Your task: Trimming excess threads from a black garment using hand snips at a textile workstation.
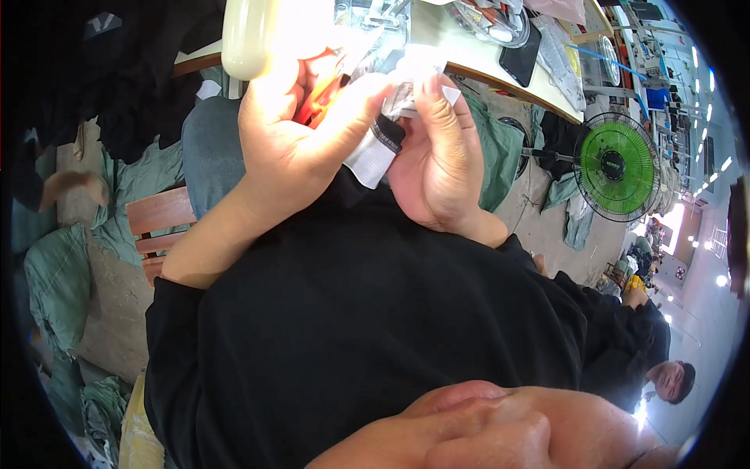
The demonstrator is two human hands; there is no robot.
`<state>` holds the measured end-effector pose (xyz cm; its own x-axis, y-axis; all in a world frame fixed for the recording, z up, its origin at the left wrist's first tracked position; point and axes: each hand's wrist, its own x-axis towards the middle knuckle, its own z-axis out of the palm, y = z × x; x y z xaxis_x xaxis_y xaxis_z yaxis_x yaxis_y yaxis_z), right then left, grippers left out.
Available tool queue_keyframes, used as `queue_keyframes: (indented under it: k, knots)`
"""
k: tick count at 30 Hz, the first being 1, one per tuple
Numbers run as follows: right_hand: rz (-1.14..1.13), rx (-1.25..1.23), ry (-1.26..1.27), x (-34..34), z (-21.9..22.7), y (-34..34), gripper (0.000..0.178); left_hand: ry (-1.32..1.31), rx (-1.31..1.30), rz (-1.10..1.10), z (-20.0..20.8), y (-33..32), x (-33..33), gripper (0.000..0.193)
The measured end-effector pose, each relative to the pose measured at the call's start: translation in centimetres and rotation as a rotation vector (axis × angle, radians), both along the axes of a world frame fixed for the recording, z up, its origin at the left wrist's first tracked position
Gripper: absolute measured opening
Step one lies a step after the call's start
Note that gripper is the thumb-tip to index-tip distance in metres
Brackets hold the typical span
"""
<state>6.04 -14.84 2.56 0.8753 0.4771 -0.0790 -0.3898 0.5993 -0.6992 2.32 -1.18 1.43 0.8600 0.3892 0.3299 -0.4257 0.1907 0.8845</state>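
Observation:
Both of my hands are raised close together over the table's near edge, under a bright light. My left hand (pixel 293 144) is closed round an orange-red handled tool (pixel 319 102), whose working end is lost in glare. Its thumb reaches toward a small whitish piece (pixel 402 100). My right hand (pixel 441 148) pinches that piece between thumb and fingers; its details are washed out. Between my palms hangs a white ribbed strip of cloth (pixel 367 162) with a black band (pixel 387 134) at its upper end.
A cream sewing machine head (pixel 244 39) rises just beyond my left hand. On the table (pixel 469 59) lie a black phone (pixel 520 56) and a clear tub of small tools (pixel 492 23). A green fan (pixel 617 166) stands right; green sacks (pixel 56 273) lie left. Another person (pixel 625 336) is behind at right.

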Motion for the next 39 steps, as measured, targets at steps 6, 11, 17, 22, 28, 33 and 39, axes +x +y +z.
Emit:
queue_keyframes:
  k: [6, 11, 17, 22, 28, 33, 39]
  knots:
    - [-0.060, -0.077, -0.079, -0.3, -0.5, 0.0, 0.023, 0.049, 0.490, -0.015, 0.5, 1.6, -0.1, 0.016]
    - [-0.075, -0.116, -0.123, -0.3, -0.9, -0.5, 0.023, 0.177, 0.173, -0.084, 0.7, 1.8, -0.1, 0.011]
    - [-0.118, -0.154, -0.096, -0.5, -0.1, 0.2, 0.020, 0.176, 0.252, -0.101, 0.9, 1.5, -0.1, 0.016]
    - [-0.090, -0.088, -0.126, -0.3, -0.5, -0.3, 0.020, 0.141, 0.017, -0.085, -0.9, 2.6, 0.3, 0.012]
    - [-0.074, -0.132, -0.155, 0.1, -0.9, -0.9, 0.026, 0.195, 0.149, -0.166, -0.2, 2.9, 0.0, 0.011]
    - [-0.114, -0.173, -0.128, -0.2, -0.2, -0.3, 0.018, 0.120, 0.254, -0.167, 0.5, 2.3, -0.2, 0.016]
    - [-0.102, -0.232, -0.154, -0.2, 0.5, 0.1, 0.017, 0.231, 0.237, -0.179, 1.4, 1.9, -0.4, 0.012]
